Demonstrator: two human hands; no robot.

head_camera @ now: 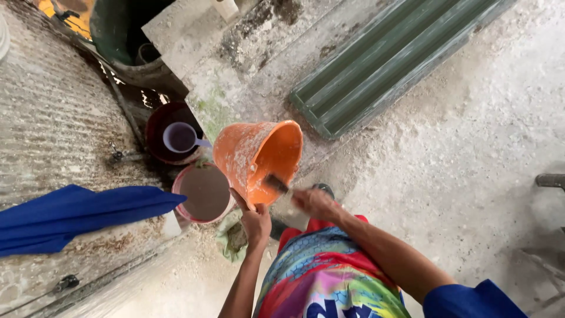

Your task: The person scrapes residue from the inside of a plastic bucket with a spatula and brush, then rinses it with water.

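- A person stands on a dusty, plaster-streaked concrete floor point(471, 147), seen from above their own head
- The left hand point(254, 219) is clamped on the rim of an orange bucket point(253, 156), tipping it on its side with the mouth facing the person
- The right hand point(315, 202) is closed around the handle of a dark brush point(275, 184), whose head sits inside the bucket against the wall
- The bucket's outside is crusted with white residue; the inside looks mostly clean orange, so the scrubbing seems well along, the outside untouched
- Just left stands a pink tub of murky water point(203, 193)
- Beyond it, a dark red basin point(159, 126) holds a purple scoop point(181, 137)
- A green corrugated sheet point(388, 59) lies on the floor ahead
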